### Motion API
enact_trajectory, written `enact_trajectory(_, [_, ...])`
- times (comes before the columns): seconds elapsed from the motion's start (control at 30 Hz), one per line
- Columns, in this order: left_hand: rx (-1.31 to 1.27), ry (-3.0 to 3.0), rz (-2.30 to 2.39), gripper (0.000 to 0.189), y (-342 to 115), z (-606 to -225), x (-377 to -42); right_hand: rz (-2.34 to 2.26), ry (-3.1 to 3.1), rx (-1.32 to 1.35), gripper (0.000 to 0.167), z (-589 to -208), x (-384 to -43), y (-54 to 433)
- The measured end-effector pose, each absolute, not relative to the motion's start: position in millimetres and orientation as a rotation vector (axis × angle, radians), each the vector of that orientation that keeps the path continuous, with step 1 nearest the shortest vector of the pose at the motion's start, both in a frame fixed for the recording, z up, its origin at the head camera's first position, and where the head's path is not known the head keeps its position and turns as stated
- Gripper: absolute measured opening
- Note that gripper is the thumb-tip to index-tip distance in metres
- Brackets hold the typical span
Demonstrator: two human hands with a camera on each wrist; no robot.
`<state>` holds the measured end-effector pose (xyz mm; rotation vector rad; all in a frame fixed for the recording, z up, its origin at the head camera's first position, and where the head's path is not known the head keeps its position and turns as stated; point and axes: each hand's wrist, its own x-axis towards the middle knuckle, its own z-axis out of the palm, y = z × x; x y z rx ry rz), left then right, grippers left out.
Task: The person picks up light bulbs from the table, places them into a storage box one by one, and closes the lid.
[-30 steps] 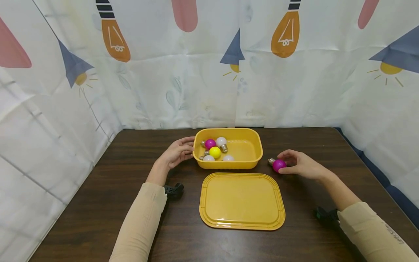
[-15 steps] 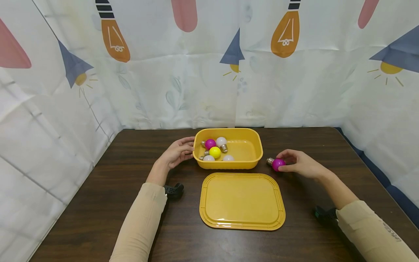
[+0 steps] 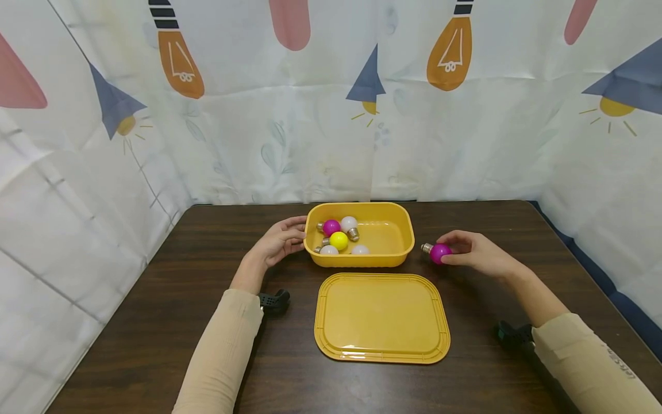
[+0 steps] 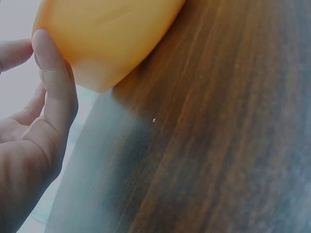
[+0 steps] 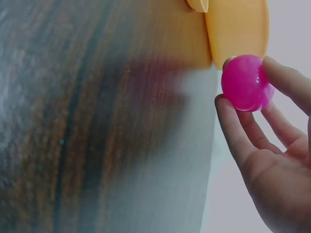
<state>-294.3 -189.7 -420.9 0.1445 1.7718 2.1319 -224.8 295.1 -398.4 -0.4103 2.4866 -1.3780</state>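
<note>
Pinched between the thumb and fingers of my right hand [image 3: 478,253] is a magenta light bulb [image 3: 441,253], its metal screw base pointing left. The right wrist view shows the same bulb [image 5: 247,83] above the tabletop. Just left of it stands a yellow plastic box [image 3: 390,260] holding several bulbs: one magenta [image 3: 331,227], one yellow [image 3: 338,241], the others white. My left hand [image 3: 276,244] touches the box's left end with relaxed fingers. In the left wrist view, the thumb [image 4: 51,58] rests against the box's outer wall [image 4: 112,43].
A flat yellow lid [image 3: 383,319] lies on the dark wood-patterned table [image 3: 155,322] in front of the box. Behind the table hangs a white cloth [image 3: 320,144] printed with lamps and bulbs. Each wrist wears a black strap device.
My right hand has raised the magenta bulb slightly and moved it a little away from me. The left hand, box and lid stay where they were.
</note>
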Motion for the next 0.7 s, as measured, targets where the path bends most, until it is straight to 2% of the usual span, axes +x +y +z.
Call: enact_trajectory(0.7, [0.16,1.79,2.111,0.058,-188.8,-420.5,-295.6,-1.422,2.533,-0.394,0.051,-380.8,-233.3,296.1])
